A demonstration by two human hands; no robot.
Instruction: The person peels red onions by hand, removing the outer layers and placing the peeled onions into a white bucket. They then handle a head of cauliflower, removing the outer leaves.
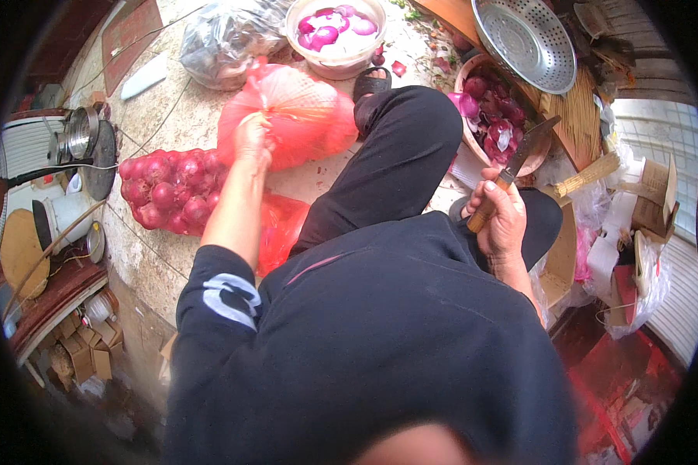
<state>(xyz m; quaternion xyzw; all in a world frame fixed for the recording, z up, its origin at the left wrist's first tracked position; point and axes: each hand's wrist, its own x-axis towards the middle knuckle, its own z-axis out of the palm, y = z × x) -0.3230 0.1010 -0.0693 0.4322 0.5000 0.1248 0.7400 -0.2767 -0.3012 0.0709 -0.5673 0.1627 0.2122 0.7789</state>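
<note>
My left hand (254, 139) grips the gathered part of a red plastic bag (308, 116), whose contents are hidden. Beside my left forearm, red onions fill a net sack (171, 189) on the floor. My right hand (500, 215) holds a knife (526, 148) by its wooden handle, the dark blade pointing up and outward. Beyond that blade, a pink basin (538, 165) contains red onions and loose skins. Peeled red onions (325, 36) lie in a pale bowl (340, 68) ahead of my foot. Another piece of red plastic (282, 224) lies beside my leg.
A metal colander (526, 43) rests above the basin at the right, near bundled thin sticks (581, 116). A filled clear plastic bag (221, 52) stands left of the bowl. Pans (81, 133) and a white pot (70, 218) are at the far left. Onion scraps litter the floor ahead.
</note>
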